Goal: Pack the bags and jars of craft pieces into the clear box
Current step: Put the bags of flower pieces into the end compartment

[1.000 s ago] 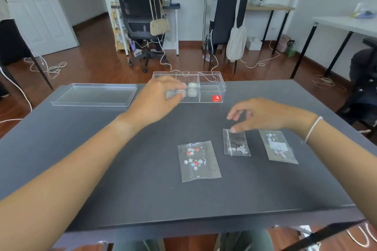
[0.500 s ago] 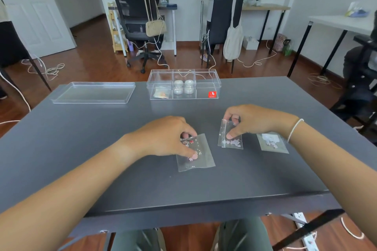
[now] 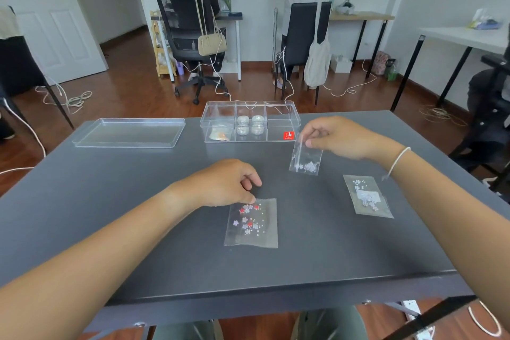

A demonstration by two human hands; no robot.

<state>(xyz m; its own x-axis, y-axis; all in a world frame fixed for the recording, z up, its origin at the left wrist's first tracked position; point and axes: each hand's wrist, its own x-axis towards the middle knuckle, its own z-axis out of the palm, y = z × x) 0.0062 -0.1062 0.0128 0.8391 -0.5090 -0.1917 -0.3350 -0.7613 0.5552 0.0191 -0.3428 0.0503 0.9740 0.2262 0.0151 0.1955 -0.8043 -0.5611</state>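
Note:
A clear box [image 3: 292,119] with three compartments stands at the table's far edge; several small jars [image 3: 250,125] fill its middle compartment and an orange-tinted bag [image 3: 219,135] lies in the left one. My right hand [image 3: 335,136] pinches the top of a small bag of pale pieces [image 3: 305,159], which hangs above the table just in front of the box. My left hand [image 3: 229,182] pinches the top edge of a bag of red and white flowers [image 3: 252,223] that lies flat on the table. A third bag [image 3: 365,196] lies to the right.
The box's clear lid [image 3: 129,132] lies upside down at the far left of the dark table [image 3: 110,201]. Beyond the table are chairs, desks, loose cables on the wood floor, a seated person and a standing person.
My right hand has lifted the small bag off the table and carried it toward the box. My left hand has come back from the box and slid to the flower bag's top edge.

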